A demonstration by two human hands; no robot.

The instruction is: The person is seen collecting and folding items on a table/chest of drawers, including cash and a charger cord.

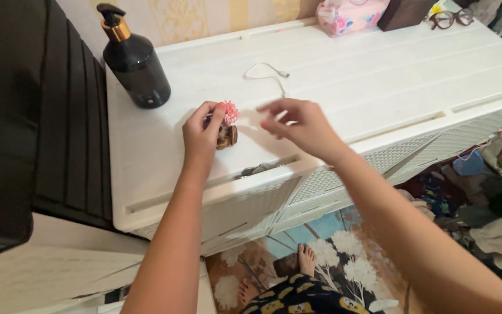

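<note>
Left grip (204,131) is pinching a pink frilly hair tie (229,111) and small brown clip (226,136) on the white table (379,75), while your right hand (297,125), fingers loosely apart and empty, is hovering just beside them.

Pink, perhaps netted hair tie (230,111); white cabinet (344,87)

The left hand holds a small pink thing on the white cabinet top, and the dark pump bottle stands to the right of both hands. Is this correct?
Not quite. In the head view the dark pump bottle stands to the left of both hands, near the cabinet's left edge. The rest holds: the left hand holds the small pink thing on the white cabinet top.
</note>
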